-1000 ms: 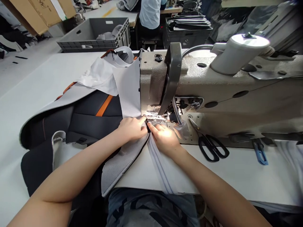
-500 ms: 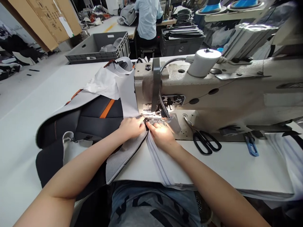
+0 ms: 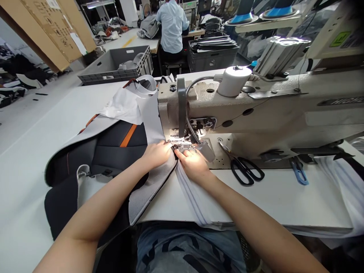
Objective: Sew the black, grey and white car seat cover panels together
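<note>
A grey sewing machine (image 3: 256, 98) has its lit needle area just ahead of my two hands. My left hand (image 3: 159, 154) is closed on the grey mesh edge of a black and grey fabric cover (image 3: 119, 138), close to the presser foot. Beside it, my right hand (image 3: 193, 163) pinches a white striped strip (image 3: 189, 193) where it meets the cover's dark edge. The strip runs down over the table's front edge. My fingertips nearly meet at the foot, and the seam under them is hidden.
Black-handled scissors (image 3: 247, 170) and a blue thread snipper (image 3: 299, 171) lie right of my hands. More white striped material (image 3: 338, 182) lies at the far right. Behind stand a grey crate (image 3: 113, 57), a dark bin (image 3: 212, 58) and a cardboard box (image 3: 54, 34). A co-worker (image 3: 172, 28) sits beyond.
The camera view has shifted slightly, with the machine appearing further left. Both hands stay at the presser foot; my left fingers are drawn in a little more.
</note>
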The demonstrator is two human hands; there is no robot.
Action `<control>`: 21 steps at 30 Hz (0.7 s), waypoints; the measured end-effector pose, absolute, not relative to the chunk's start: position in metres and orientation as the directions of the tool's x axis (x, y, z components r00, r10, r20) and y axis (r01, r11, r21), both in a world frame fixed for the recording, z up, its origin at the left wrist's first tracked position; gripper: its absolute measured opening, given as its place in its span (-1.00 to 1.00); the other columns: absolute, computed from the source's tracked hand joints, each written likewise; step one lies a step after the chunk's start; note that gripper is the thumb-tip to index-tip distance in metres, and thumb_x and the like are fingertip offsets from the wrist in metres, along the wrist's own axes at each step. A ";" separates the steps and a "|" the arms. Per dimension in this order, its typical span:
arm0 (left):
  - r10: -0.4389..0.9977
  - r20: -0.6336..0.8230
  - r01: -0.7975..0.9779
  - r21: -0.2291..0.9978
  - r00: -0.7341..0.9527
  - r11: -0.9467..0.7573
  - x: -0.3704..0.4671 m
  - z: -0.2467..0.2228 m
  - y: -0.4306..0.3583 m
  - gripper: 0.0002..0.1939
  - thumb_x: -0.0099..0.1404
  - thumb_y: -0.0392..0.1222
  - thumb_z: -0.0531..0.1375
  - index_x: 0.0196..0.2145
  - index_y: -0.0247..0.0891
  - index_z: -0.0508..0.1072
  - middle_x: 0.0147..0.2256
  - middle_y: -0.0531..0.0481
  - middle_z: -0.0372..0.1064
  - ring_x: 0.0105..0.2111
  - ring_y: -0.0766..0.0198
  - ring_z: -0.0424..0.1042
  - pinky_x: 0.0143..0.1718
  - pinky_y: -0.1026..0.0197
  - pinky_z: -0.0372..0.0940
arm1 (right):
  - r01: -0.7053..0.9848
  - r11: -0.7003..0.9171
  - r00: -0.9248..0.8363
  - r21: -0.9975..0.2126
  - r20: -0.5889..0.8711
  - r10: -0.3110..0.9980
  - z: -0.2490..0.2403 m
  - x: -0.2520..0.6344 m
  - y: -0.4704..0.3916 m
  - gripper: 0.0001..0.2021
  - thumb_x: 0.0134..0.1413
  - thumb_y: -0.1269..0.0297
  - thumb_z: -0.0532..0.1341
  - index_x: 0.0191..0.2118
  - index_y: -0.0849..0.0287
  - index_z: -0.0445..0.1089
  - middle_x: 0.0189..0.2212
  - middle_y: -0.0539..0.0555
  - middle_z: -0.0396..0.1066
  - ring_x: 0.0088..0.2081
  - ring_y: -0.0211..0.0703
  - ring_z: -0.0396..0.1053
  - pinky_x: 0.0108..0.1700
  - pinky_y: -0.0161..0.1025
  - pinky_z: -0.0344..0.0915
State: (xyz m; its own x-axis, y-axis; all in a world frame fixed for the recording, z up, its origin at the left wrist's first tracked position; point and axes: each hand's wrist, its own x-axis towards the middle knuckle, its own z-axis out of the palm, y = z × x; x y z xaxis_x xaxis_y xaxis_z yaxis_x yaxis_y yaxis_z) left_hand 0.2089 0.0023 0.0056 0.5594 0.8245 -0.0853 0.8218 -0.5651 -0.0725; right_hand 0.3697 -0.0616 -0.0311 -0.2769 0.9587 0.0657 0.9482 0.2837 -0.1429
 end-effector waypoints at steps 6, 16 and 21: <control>0.820 -0.006 0.815 -0.103 0.573 -0.571 0.210 0.002 -0.004 -0.69 0.35 -0.25 -0.08 -0.17 -0.26 0.44 -0.19 -0.15 0.44 -0.23 0.10 0.45 -0.30 0.15 0.29 | 0.948 0.296 -0.290 -0.115 0.067 0.955 -0.031 0.370 -0.061 -0.56 0.22 0.41 -0.02 0.19 0.16 0.24 -0.28 0.14 0.42 -0.28 -0.11 0.34 -0.21 -0.26 0.22; 0.784 0.100 0.785 -0.189 0.613 -0.590 0.205 -0.003 0.002 -0.68 0.33 -0.22 -0.05 -0.19 -0.33 0.48 -0.17 -0.24 0.41 -0.08 -0.01 0.32 -0.10 0.02 0.24 | 0.942 0.320 -0.317 -0.097 0.044 0.947 -0.029 0.370 -0.060 -0.55 0.22 0.43 -0.02 0.21 0.19 0.22 -0.27 0.17 0.42 -0.25 -0.06 0.35 -0.26 -0.24 0.20; 0.817 0.073 0.817 -0.135 0.572 -0.560 0.210 0.005 0.010 -0.67 0.28 -0.22 -0.01 -0.14 -0.29 0.49 -0.13 -0.22 0.40 -0.11 0.00 0.32 -0.15 0.04 0.26 | 0.946 0.314 -0.313 -0.074 0.031 0.949 -0.030 0.370 -0.060 -0.55 0.25 0.41 -0.03 0.23 0.17 0.19 -0.26 0.16 0.42 -0.24 -0.04 0.34 -0.26 -0.21 0.21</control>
